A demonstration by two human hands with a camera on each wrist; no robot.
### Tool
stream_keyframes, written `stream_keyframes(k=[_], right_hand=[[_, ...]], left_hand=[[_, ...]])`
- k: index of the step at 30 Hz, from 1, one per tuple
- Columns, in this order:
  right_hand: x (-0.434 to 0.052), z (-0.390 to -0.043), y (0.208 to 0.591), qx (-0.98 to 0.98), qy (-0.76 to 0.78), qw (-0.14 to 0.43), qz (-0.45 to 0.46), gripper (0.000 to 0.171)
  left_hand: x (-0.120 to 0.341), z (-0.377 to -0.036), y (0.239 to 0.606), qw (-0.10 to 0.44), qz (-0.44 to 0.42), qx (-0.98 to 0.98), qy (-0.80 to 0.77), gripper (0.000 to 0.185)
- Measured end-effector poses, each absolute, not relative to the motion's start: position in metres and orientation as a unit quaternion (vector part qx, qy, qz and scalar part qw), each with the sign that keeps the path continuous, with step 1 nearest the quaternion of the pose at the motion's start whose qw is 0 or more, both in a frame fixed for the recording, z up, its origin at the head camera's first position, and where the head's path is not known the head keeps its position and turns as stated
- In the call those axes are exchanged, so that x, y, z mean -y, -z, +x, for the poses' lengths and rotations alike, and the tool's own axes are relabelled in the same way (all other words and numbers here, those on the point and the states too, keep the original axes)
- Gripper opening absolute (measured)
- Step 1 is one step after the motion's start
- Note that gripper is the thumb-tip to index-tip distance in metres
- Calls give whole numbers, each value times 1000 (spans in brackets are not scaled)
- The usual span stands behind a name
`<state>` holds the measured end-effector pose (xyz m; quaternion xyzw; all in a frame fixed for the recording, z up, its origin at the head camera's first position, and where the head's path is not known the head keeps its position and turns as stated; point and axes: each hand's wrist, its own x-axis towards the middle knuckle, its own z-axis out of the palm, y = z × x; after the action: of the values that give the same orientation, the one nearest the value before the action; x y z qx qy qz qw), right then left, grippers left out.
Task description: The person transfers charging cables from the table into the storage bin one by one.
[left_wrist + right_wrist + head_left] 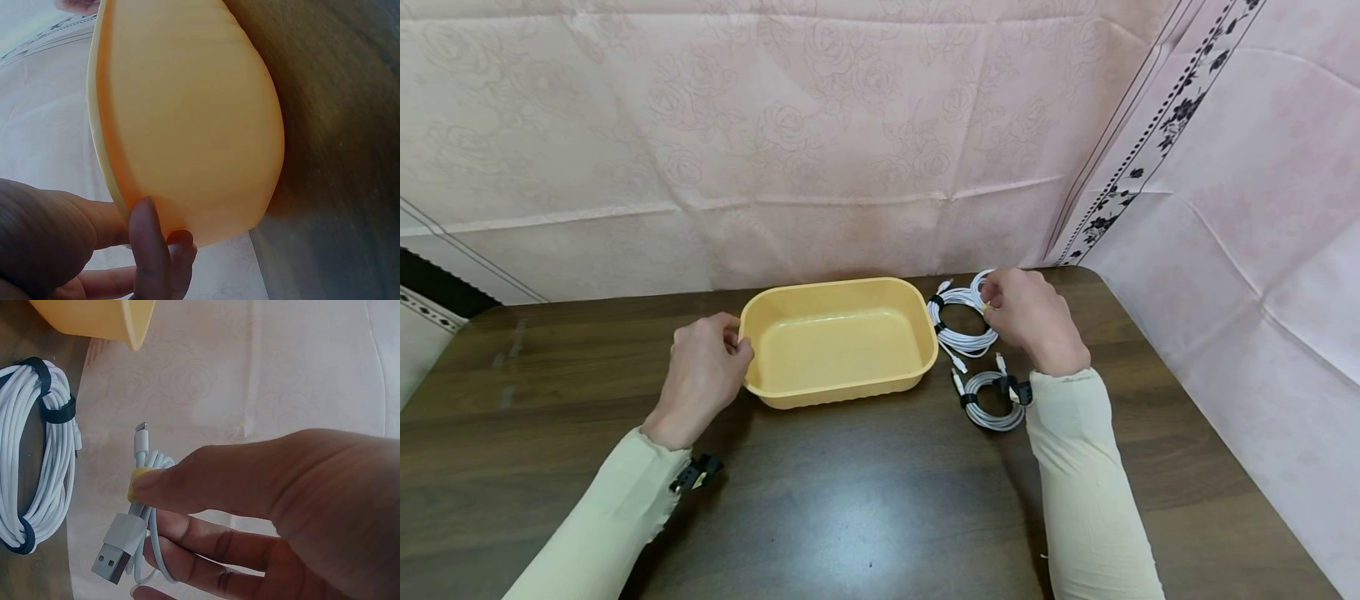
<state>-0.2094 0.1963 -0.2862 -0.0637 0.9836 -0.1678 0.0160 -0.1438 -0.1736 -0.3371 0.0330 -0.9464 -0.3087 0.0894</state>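
A yellow plastic basin [842, 346] stands on the brown table. My left hand [700, 375] pinches its left rim, with a fingertip [149, 234] against the outer wall in the left wrist view. Off the basin's right side, my right hand [1033, 321] holds a small white USB charging cable [125, 531] between thumb and fingers. That cable is looped up and bound by a yellow tie [136, 481], its USB plug and small connector sticking out. Nearby lies a larger white cable coil [966, 344] with black straps.
A grey cable coil [996, 422] with black straps lies nearer me, by the right wrist. Behind the table hangs a pink floral cloth [850, 150], and another patterned cloth [1262, 250] runs along the right side. The table [850, 500] extends toward me.
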Motion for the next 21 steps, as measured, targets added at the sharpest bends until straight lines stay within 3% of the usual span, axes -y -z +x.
stream_keyframes(k=[21], right_hand=[[-189,-205,279,-983,166,14,-79,25]], left_hand=[[175,-145,339,115,19,946,301,27]])
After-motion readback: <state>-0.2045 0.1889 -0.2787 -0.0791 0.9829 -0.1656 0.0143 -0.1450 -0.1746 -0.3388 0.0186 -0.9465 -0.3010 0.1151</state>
